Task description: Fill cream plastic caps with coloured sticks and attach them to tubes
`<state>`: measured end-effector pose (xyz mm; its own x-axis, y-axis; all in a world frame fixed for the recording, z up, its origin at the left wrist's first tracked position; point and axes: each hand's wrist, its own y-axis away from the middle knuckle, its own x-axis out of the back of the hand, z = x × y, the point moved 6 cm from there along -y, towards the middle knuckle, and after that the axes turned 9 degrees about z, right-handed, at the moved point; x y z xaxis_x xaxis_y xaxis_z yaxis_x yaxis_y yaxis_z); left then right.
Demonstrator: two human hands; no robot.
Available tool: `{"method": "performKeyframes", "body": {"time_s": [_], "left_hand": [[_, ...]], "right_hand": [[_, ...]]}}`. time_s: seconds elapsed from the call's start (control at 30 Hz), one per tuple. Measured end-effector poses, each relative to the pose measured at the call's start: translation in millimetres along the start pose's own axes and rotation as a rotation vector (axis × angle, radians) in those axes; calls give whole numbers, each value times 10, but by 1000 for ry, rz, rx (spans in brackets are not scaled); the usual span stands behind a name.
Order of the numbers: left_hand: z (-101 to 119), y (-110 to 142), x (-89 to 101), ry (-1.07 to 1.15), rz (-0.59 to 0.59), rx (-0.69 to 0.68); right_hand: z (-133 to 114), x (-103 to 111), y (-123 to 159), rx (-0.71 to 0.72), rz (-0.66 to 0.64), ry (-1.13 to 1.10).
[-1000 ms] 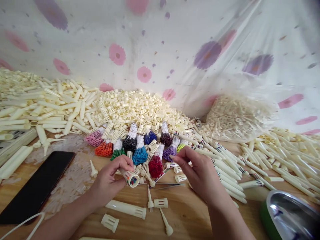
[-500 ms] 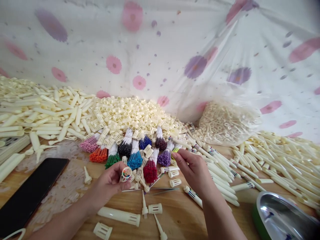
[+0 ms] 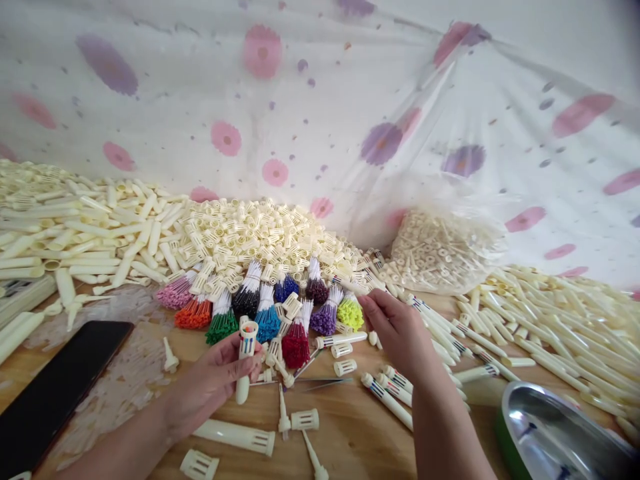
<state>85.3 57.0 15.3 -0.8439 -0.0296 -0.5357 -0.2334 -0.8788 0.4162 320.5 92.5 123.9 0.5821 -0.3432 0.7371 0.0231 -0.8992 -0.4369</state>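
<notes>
My left hand (image 3: 223, 373) is closed around a cream multicolour pen barrel (image 3: 243, 388). The barrel stands nearly upright, with its slotted open end up and several coloured pieces inside. To the right, my right hand (image 3: 395, 327) is raised with thumb and forefinger pinched together; what they hold, if anything, I cannot make out. Its fingertips are near a bundle of yellow-tipped refills (image 3: 351, 312). Between the hands lie more tied refill bundles, among them a red one (image 3: 296, 345), a purple one (image 3: 326, 317) and a light blue one (image 3: 267, 320).
Slotted cream collars (image 3: 270, 233) are heaped behind the bundles. Barrels (image 3: 565, 327) spread at right, beside a plastic bag of small parts (image 3: 445, 250). A metal-lined tray (image 3: 530, 407) stands front right, a phone (image 3: 65, 387) front left. Loose cones and collars (image 3: 305, 419) lie in front.
The pen barrel in my left hand has tipped from end-on to nearly upright, showing its side. My right hand has shifted off the yellow bundle, which now shows more fully.
</notes>
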Motion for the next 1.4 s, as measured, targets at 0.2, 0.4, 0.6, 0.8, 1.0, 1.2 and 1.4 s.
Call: {"method": "performKeyframes", "body": {"time_s": [0.2,0.4,0.6,0.8,1.0,1.2,1.4], "left_hand": [[20,-38,50,15,42,14],[31,-60,54,32,22,8],[32,-68,65,19,-12,4],[11,-59,53,48,-28,27],[23,-42,13,106,-49,42],[23,23,-24,130,-144,46],[14,40,-19,173,-169,36]], "right_hand": [[163,-49,-70,-65,10,123],[334,-219,-127,-135,-15,215],[453,-348,-146,-133,-24,238],[273,-779,-49,87,-186,150],[271,-954,14,141,-323,154],[391,-843,-10,89,-381,195],[476,-726,-15,60,-442,212]]}}
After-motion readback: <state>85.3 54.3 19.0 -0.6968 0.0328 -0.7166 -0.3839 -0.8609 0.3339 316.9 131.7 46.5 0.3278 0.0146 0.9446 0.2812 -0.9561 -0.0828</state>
